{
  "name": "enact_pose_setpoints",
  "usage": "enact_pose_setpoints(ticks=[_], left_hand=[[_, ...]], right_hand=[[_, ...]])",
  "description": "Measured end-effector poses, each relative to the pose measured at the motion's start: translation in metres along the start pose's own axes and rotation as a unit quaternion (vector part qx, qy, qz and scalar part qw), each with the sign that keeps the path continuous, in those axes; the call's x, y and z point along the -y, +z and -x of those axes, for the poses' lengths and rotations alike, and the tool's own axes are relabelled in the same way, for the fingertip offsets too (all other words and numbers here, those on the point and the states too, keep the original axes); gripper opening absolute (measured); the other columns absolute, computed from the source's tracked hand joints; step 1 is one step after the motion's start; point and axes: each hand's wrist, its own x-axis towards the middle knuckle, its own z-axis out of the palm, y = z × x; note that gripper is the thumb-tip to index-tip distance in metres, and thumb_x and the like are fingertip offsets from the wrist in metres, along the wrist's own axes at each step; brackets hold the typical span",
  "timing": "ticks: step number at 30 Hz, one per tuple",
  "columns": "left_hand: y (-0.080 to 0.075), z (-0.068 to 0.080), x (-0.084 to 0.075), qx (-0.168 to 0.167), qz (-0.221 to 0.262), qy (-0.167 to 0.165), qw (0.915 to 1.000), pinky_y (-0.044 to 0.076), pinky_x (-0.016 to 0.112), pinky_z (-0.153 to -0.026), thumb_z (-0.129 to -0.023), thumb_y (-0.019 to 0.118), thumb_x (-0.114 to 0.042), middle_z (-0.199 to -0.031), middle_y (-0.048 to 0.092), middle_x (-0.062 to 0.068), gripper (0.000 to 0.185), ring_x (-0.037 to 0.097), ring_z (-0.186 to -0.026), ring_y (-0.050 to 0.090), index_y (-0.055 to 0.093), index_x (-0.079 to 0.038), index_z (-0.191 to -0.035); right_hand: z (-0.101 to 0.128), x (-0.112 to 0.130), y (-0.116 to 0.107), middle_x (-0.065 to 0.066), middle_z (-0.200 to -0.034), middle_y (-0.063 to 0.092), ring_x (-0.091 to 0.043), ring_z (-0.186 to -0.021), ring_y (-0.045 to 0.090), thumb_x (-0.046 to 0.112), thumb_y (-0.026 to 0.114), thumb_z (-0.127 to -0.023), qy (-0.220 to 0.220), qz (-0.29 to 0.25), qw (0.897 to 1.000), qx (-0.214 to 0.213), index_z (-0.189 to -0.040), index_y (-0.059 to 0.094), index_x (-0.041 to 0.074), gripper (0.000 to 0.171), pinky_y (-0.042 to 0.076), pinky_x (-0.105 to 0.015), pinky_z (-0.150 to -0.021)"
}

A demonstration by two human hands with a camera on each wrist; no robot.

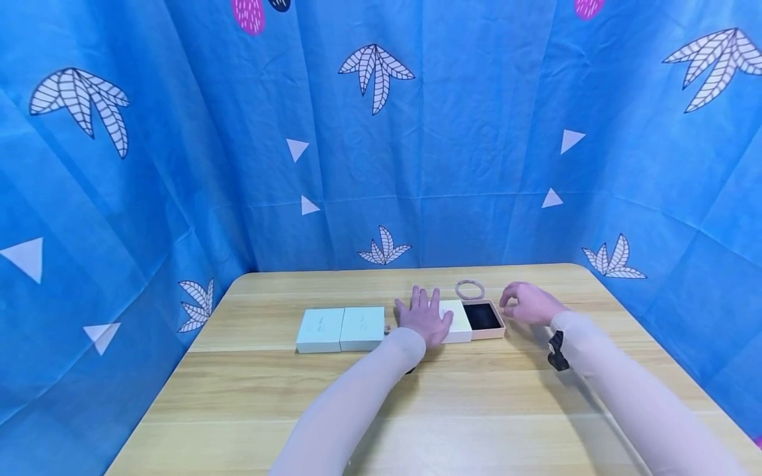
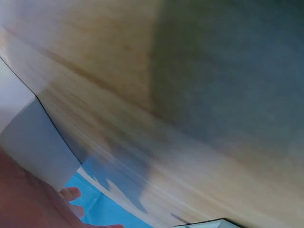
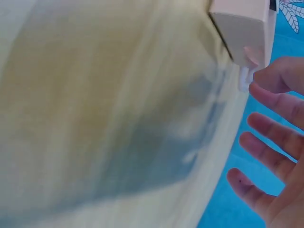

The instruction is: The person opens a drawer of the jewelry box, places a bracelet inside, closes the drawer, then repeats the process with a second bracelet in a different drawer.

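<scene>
My left hand [image 1: 424,320] lies with fingers spread on the white sleeve [image 1: 456,322] of a small drawer-style box. From the sleeve's right side a pink drawer [image 1: 503,328] with a black lining [image 1: 482,316] sticks out partway. Just past the drawer's right end is my right hand [image 1: 530,304]. In the right wrist view its thumb and forefinger [image 3: 278,102] come close together, while the other fingers are spread. A small pink pull tab [image 3: 251,56] shows on the drawer's end, apart from the thumb. Behind the box lies a pale ring-shaped bangle [image 1: 469,289].
Two pale boxes with small script, a left one [image 1: 320,329] and a right one [image 1: 362,328], stand side by side left of my left hand. A little brownish tab [image 1: 387,329] shows at the right one's edge. A blue patterned curtain [image 1: 381,165] surrounds the wooden table [image 1: 238,403].
</scene>
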Motion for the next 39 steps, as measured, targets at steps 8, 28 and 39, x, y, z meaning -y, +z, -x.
enact_pose_setpoints(ticks=[8, 28, 39], left_hand=[[-0.001, 0.003, 0.006, -0.004, 0.000, -0.007, 1.0000, 0.014, 0.069, -0.118, -0.101, 0.016, -0.067, -0.170, 0.015, 0.007, 0.074, 0.027, -0.158, 0.003, 0.009, -0.029, -0.164], [0.000, 0.004, 0.004, 0.001, -0.003, -0.007, 1.0000, 0.013, 0.069, -0.118, -0.100, 0.013, -0.068, -0.170, 0.015, 0.004, 0.074, 0.027, -0.158, 0.002, 0.009, -0.029, -0.164], [-0.003, 0.004, -0.001, 0.000, -0.003, -0.012, 0.9999, 0.014, 0.068, -0.119, -0.101, 0.016, -0.067, -0.170, 0.016, 0.003, 0.072, 0.026, -0.158, 0.004, 0.010, -0.032, -0.163]], right_hand=[[-0.023, 0.014, -0.008, -0.022, -0.127, 0.065, -0.047, -0.124, 0.055, 0.019, 0.067, -0.090, -0.007, 0.018, 1.000, 0.003, -0.108, 0.075, 0.006, 0.023, 0.042, -0.061, -0.105], [-0.066, 0.034, -0.009, -0.022, -0.128, 0.066, -0.039, -0.116, 0.061, 0.034, 0.073, -0.089, 0.027, 0.037, 0.998, 0.053, -0.124, 0.069, 0.005, 0.045, 0.050, -0.057, -0.093], [-0.087, 0.038, -0.005, -0.027, -0.138, 0.058, -0.041, -0.120, 0.058, 0.035, 0.071, -0.089, 0.038, 0.055, 0.993, 0.095, -0.137, 0.060, 0.006, 0.057, 0.051, -0.058, -0.093]])
